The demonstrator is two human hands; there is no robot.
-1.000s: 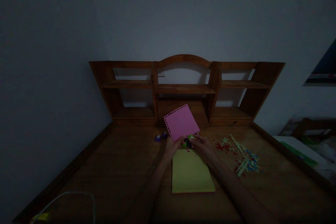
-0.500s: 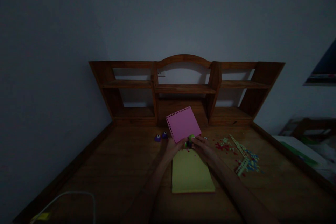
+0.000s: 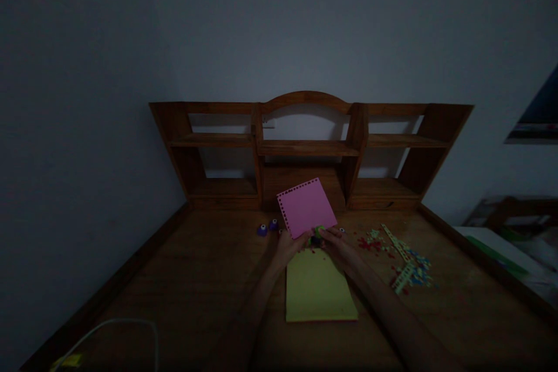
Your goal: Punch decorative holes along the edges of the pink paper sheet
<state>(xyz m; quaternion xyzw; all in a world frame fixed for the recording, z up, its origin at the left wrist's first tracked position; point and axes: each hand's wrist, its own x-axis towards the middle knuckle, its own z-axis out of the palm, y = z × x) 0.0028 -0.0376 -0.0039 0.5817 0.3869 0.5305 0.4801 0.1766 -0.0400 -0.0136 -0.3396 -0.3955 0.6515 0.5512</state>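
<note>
A pink paper sheet [image 3: 307, 208] with rows of small holes along its top and left edges is tilted up above the desk. My left hand [image 3: 286, 245] grips its lower edge, fingers closed. My right hand [image 3: 337, 243] is closed around a small green paper punch [image 3: 319, 230] with a dark lower part, at the sheet's lower right edge. Under both hands lies a yellow paper pad [image 3: 320, 288] with a few tiny red bits near its top. Whether the punch's jaws are pressed together is too dark to tell.
Two small purple punches with eye shapes [image 3: 262, 230] stand left of the sheet; another eye shape [image 3: 342, 231] shows beyond my right hand. Red, green and blue bits and pale perforated strips [image 3: 403, 277] lie on the right. A wooden shelf [image 3: 307, 147] backs the desk. A white cable [image 3: 131, 320] curves at lower left.
The pink sheet and the green punch have shifted very slightly right. Both hands keep the same grip.
</note>
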